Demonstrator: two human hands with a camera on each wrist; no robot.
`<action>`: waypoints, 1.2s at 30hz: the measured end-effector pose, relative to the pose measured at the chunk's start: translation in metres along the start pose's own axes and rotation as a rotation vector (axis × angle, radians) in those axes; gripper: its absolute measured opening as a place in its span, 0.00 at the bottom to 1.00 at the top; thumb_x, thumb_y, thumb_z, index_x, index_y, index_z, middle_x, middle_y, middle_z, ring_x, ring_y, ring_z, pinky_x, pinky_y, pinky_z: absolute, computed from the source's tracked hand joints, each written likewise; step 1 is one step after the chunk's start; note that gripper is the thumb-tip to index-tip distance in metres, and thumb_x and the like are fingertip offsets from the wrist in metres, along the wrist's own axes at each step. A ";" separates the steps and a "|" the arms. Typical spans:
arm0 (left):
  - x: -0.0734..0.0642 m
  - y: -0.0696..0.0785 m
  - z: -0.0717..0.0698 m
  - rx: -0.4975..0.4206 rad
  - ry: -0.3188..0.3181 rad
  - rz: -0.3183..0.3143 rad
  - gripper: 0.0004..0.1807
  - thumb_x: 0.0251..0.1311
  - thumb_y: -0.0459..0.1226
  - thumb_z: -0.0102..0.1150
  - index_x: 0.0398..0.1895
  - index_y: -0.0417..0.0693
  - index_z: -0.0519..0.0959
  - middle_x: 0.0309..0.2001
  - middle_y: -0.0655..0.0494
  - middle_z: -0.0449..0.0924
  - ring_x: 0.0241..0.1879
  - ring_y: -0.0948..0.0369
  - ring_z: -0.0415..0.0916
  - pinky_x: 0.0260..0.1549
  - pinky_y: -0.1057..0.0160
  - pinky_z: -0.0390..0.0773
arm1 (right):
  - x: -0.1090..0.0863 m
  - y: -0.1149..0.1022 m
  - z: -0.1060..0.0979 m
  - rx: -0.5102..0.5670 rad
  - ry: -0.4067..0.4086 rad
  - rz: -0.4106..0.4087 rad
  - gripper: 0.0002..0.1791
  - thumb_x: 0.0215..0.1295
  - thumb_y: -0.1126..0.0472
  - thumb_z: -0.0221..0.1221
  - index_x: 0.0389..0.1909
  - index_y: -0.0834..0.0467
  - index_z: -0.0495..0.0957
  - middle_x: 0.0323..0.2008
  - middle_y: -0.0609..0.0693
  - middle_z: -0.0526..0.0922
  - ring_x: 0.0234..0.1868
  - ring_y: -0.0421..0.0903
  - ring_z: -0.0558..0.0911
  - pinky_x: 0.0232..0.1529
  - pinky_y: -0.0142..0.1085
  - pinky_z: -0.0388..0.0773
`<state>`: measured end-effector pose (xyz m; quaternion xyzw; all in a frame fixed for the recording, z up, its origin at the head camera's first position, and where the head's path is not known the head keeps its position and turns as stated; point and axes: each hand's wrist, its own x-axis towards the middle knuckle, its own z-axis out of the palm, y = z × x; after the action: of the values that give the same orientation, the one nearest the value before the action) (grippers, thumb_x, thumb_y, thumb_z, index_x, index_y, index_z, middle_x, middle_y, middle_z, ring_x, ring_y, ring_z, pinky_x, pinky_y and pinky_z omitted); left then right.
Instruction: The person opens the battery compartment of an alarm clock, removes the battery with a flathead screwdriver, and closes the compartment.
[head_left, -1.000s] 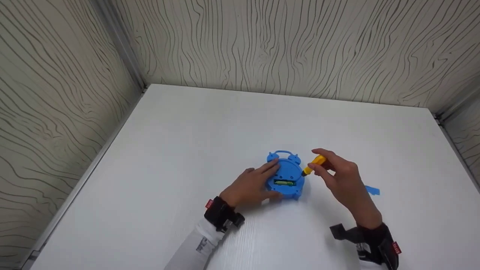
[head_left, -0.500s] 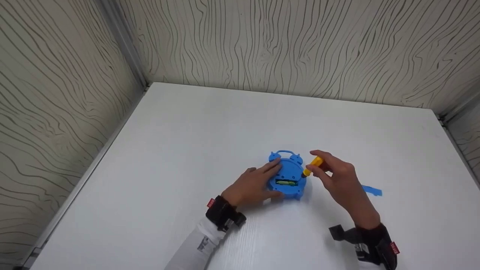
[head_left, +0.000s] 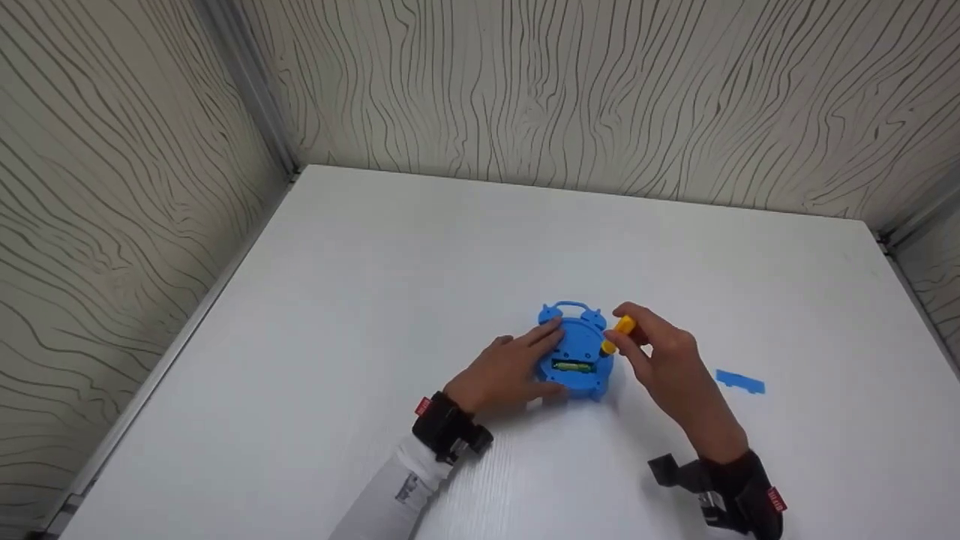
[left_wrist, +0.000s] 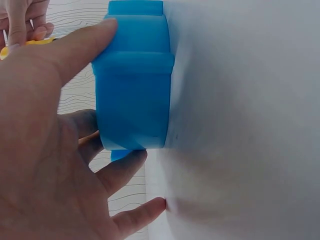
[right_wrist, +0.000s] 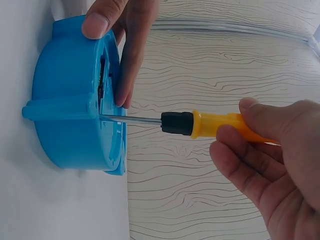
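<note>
A blue alarm clock (head_left: 581,341) lies face down on the white table, its back facing up. A green battery (head_left: 574,367) shows in the uncovered slot in that back. My left hand (head_left: 510,371) holds the clock from its left side, thumb at the foot end and fingers over the back and edge. With thumb and fingers, my right hand (head_left: 671,367) grips the yellow handle of a screwdriver (right_wrist: 220,123). In the right wrist view its metal shaft meets the clock's back near the rim; the very tip is hidden.
A flat blue battery cover (head_left: 741,381) lies on the white table (head_left: 390,300), to the right of my right hand. Wood-patterned panels (head_left: 525,90) stand behind the table and on both sides.
My right hand has shifted slightly left, and the screwdriver stands more upright over the clock. More of the battery cover now shows. My left hand stays on the clock.
</note>
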<state>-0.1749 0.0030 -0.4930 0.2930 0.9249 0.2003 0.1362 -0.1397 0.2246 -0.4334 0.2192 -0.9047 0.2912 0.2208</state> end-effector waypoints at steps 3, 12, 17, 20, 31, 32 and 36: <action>0.000 0.000 0.001 0.005 0.001 0.001 0.47 0.59 0.65 0.53 0.77 0.68 0.45 0.78 0.73 0.39 0.75 0.62 0.55 0.73 0.50 0.59 | 0.000 -0.003 0.001 -0.006 -0.008 0.003 0.17 0.57 0.69 0.66 0.47 0.61 0.76 0.35 0.51 0.85 0.31 0.38 0.82 0.39 0.11 0.72; -0.003 0.001 0.000 -0.008 -0.008 -0.019 0.47 0.58 0.65 0.54 0.77 0.70 0.45 0.78 0.74 0.39 0.75 0.61 0.55 0.73 0.48 0.58 | -0.001 -0.002 0.007 0.019 -0.019 0.035 0.16 0.58 0.69 0.64 0.47 0.61 0.76 0.34 0.51 0.84 0.31 0.37 0.81 0.36 0.17 0.77; -0.002 0.002 0.001 0.003 0.001 -0.014 0.48 0.58 0.66 0.53 0.77 0.70 0.45 0.78 0.74 0.39 0.75 0.62 0.56 0.73 0.49 0.58 | -0.003 0.003 0.009 0.054 0.000 0.036 0.15 0.57 0.70 0.65 0.45 0.61 0.76 0.33 0.51 0.84 0.30 0.38 0.80 0.37 0.13 0.75; -0.001 0.002 0.003 0.016 0.005 -0.002 0.47 0.58 0.66 0.52 0.77 0.69 0.45 0.78 0.73 0.39 0.75 0.62 0.55 0.73 0.49 0.58 | -0.004 0.007 0.007 0.081 0.007 0.036 0.15 0.56 0.72 0.65 0.44 0.61 0.77 0.32 0.50 0.83 0.28 0.38 0.79 0.35 0.13 0.74; -0.002 0.000 -0.001 0.013 0.005 0.025 0.46 0.60 0.66 0.50 0.78 0.65 0.47 0.79 0.71 0.39 0.75 0.64 0.55 0.72 0.50 0.59 | -0.003 0.009 -0.010 0.123 -0.047 0.053 0.10 0.57 0.72 0.65 0.39 0.62 0.77 0.29 0.49 0.84 0.24 0.35 0.78 0.29 0.19 0.78; -0.002 -0.001 0.000 0.013 0.007 0.029 0.46 0.61 0.66 0.50 0.78 0.65 0.46 0.79 0.71 0.39 0.75 0.64 0.55 0.72 0.51 0.59 | -0.003 0.010 -0.012 0.122 -0.043 0.060 0.10 0.57 0.72 0.65 0.39 0.63 0.77 0.29 0.50 0.85 0.24 0.36 0.79 0.30 0.18 0.77; -0.003 -0.003 0.000 0.014 0.007 0.046 0.45 0.62 0.65 0.49 0.78 0.65 0.46 0.79 0.70 0.38 0.75 0.64 0.54 0.73 0.50 0.58 | -0.006 0.019 -0.021 0.110 -0.044 0.116 0.09 0.56 0.72 0.65 0.38 0.63 0.78 0.29 0.51 0.86 0.23 0.36 0.80 0.31 0.15 0.75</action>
<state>-0.1741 -0.0006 -0.4940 0.3142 0.9199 0.1978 0.1261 -0.1389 0.2530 -0.4290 0.1848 -0.9031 0.3478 0.1711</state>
